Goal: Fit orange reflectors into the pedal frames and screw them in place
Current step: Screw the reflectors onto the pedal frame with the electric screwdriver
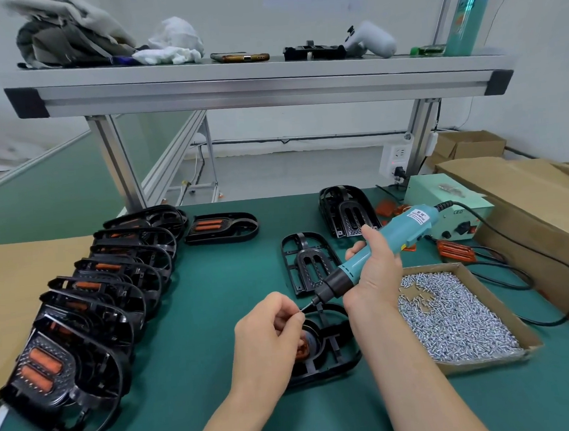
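Just under left hand (266, 328) pinching screw (302, 309), pedal frame (333, 354), screwdriver (377, 246) above

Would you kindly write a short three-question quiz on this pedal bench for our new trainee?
1. True or false: the right hand grips the screwdriver.
2. The box of screws lies: A) left of both hands; B) right of both hands; C) on the floor.
3. Fill in: the left hand pinches a ___ at the bit.
Key: 1 true; 2 B; 3 screw.
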Demonstrator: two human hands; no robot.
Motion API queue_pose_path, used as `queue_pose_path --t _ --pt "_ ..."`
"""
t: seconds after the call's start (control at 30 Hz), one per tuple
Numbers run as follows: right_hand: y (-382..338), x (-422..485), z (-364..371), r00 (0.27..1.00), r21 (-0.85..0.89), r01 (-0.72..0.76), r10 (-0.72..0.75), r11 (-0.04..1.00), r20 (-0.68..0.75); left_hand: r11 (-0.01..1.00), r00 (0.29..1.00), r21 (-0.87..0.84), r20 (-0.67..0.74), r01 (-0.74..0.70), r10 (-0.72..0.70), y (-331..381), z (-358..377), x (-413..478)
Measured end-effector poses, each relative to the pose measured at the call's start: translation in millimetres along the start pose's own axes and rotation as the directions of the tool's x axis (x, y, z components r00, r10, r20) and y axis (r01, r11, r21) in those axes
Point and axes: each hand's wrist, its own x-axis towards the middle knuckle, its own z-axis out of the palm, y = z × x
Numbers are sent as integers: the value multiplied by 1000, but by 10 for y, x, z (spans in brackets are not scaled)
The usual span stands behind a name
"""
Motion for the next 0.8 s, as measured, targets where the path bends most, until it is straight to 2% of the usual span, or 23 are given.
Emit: queue_pose_path --t 0.6,0.8 --pt "41 21 -29 1000 -26 -3 3 1000 3 989 996 -120 41 80 -76 -27 -1 1" --pt "59 38 -40 1000 -31 -2 2 1000 -13 998 1000 -59 23 4 -3 -87 9 -8"
